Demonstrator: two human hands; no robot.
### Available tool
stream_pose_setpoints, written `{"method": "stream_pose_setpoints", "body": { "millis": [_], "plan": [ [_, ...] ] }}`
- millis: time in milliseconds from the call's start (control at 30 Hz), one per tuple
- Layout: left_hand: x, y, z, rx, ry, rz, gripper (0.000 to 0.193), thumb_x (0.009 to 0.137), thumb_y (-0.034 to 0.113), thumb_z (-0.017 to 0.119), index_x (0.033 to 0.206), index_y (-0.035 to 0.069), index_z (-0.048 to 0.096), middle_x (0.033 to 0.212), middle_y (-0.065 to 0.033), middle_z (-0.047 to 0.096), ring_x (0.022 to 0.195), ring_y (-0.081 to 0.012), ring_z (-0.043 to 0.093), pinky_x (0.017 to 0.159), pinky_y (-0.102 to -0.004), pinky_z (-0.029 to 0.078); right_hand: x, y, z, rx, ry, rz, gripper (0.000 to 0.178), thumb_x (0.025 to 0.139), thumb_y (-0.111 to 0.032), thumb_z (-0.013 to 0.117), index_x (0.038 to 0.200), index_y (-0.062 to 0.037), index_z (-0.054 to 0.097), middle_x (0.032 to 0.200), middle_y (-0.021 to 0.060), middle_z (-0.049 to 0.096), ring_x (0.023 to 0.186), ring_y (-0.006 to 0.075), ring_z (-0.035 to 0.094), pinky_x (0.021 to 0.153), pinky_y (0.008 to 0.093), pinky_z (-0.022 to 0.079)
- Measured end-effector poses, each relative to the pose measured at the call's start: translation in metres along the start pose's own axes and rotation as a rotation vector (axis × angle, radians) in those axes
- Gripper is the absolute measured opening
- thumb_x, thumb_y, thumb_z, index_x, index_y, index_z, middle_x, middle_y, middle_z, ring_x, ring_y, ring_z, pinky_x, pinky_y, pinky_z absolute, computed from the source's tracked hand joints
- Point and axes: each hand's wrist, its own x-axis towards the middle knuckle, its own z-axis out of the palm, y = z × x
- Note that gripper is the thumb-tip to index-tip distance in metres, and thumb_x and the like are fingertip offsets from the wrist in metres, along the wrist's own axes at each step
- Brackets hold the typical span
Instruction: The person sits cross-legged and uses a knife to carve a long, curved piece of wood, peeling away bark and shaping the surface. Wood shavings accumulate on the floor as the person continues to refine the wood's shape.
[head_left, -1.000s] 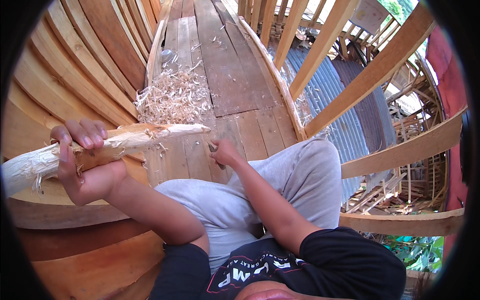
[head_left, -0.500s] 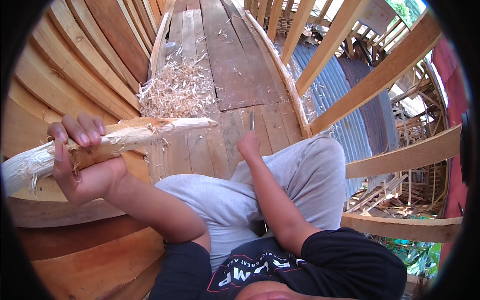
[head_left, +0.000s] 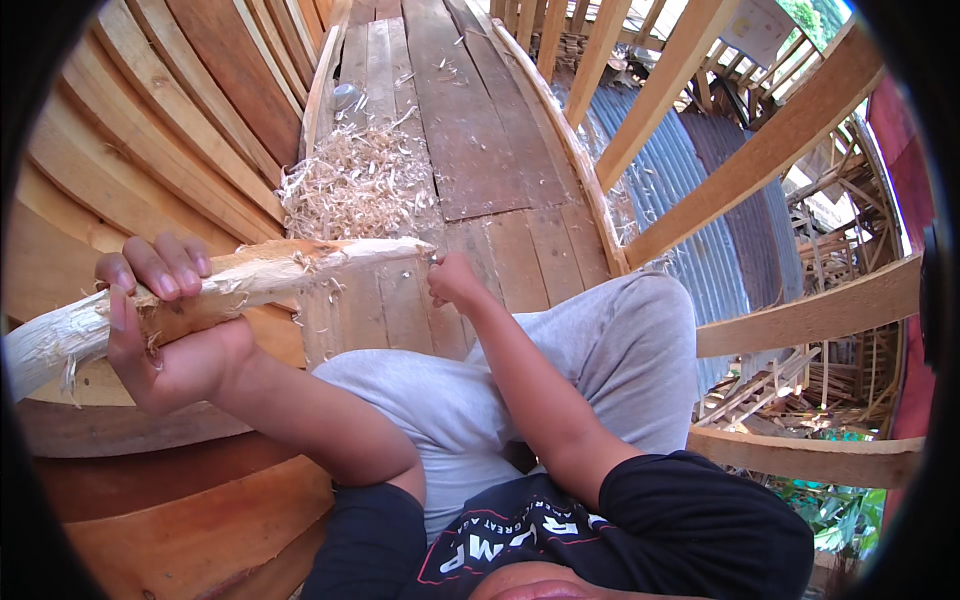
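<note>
Steadily brace the whittled pole (head_left: pixel 285 268) in a curled left hand (head_left: pixel 185 362), angling the knife (head_left: pixel 433 258) (barely showing from a clenched right hand (head_left: pixel 456 283)) away from bare skin.

The view comes from the person's head, through the left of two fisheye cameras worn side by side, and faces steeply down and forward. The shirt (head_left: pixel 700 520) and trousers (head_left: pixel 625 340) sit close in the lower half, the stick (head_left: pixel 255 275) near at left; the floor (head_left: pixel 485 170) runs away ahead, and the railing (head_left: pixel 810 308) curves at right.
</note>
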Motion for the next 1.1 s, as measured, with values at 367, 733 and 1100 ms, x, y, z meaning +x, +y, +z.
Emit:
{"method": "stream_pose_setpoints", "body": {
  "millis": [367,733,1100],
  "plan": [
    [-0.002,0.011,-0.006,-0.086,-0.058,0.008,0.022,0.081,0.028,0.058,0.088,0.012,0.045,0.070,-0.0009,0.043,0.063,-0.0123,0.040,0.066,-0.0301,0.035,-0.002,0.016,-0.020,-0.142,0.155,0.068,0.018,0.075,-0.001,0.056,0.086,0.0128,0.060,0.084,0.0304,0.065,0.071,0.0347,0.070,0.057,0.0427,0.055],
    [-0.002,0.016,-0.011,-0.032,-0.076,0.026,0.023,0.080,0.028,0.059,0.087,0.012,0.044,0.070,-0.0014,0.042,0.063,-0.0126,0.040,0.066,-0.0298,0.034,0.039,-0.040,-0.083,-0.939,-0.179,-0.362,0.026,0.076,-0.003,0.057,0.095,-0.0062,0.073,0.096,0.0186,0.070,0.086,0.0304,0.068,0.076,0.0402,0.053],
    [0.002,0.009,-0.019,0.009,-0.037,-0.014,0.027,0.080,0.030,0.061,0.087,0.012,0.042,0.070,-0.0013,0.042,0.061,-0.0117,0.039,0.064,-0.0289,0.032,0.131,-0.045,-0.150,-1.132,-0.115,-0.728,0.024,0.080,0.000,0.062,0.103,-0.0052,0.070,0.086,0.0135,0.070,0.080,0.0259,0.066,0.072,0.0373,0.050]
  ]
}}
